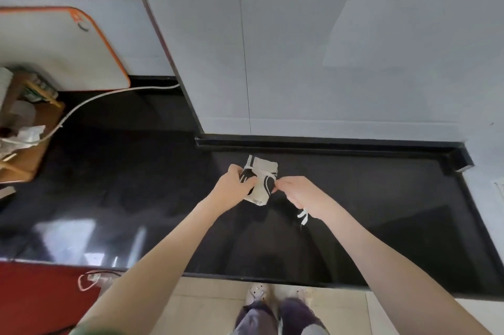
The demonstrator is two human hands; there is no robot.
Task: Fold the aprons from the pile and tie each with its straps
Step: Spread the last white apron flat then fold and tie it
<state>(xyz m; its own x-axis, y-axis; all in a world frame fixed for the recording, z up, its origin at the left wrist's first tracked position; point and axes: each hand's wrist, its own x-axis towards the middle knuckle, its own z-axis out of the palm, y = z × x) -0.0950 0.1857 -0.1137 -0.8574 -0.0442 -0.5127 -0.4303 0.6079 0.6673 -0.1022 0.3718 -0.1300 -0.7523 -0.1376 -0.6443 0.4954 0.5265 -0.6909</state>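
- Pale shoes (256, 295) and dark trouser legs stand on a beige tiled floor (207, 304), just before the front edge of the glossy black stone desk (354, 211).
- Two bare forearms reach over the desk towards its back edge.
- The right hand (298, 194) has its fingers (282, 186) pinching a thin white fabric strap (303, 216) at the bundle's right side. The strap's loose ends hang out below the hand.
- The left hand (235, 184) grips the folded beige cloth apron (268, 168) with black markings, fingers curled round its left edge.
- The apron sits near the desk's back edge, and a white band crosses its middle.
- Further left lie a wooden tray (35, 149), a white cable (109, 94) and a white orange-rimmed cutting board (54, 48).
- Behind rises a grey tiled wall (327, 48).
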